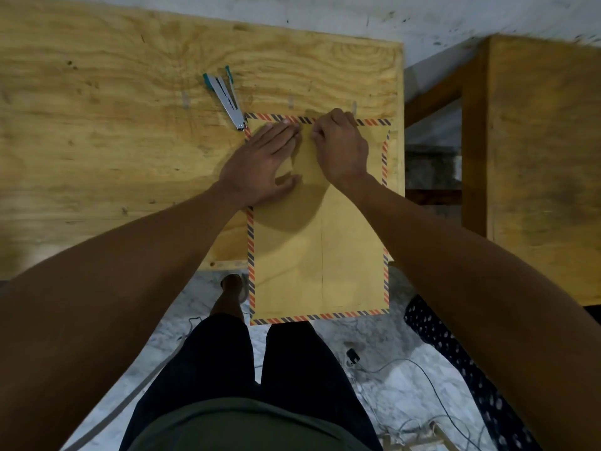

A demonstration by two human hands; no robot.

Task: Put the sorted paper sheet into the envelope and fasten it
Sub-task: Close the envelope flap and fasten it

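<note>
A large brown envelope (317, 255) with a red-and-blue striped border lies on the plywood table (113, 141), its near end hanging over the table's front edge. My left hand (260, 164) lies flat on the envelope's upper left part, fingers spread toward the far striped edge. My right hand (340, 146) presses with curled fingers on the far end of the envelope, beside the left fingertips. No paper sheet is in sight. A silver stapler (227, 99) with teal tips lies open on the table, touching the envelope's far left corner.
The table's right edge runs just past the envelope. A second wooden unit (536, 157) stands to the right across a gap. Below are my legs, a bare foot (231, 288), cables on the pale floor (406, 369) and a dotted black cloth (455, 353).
</note>
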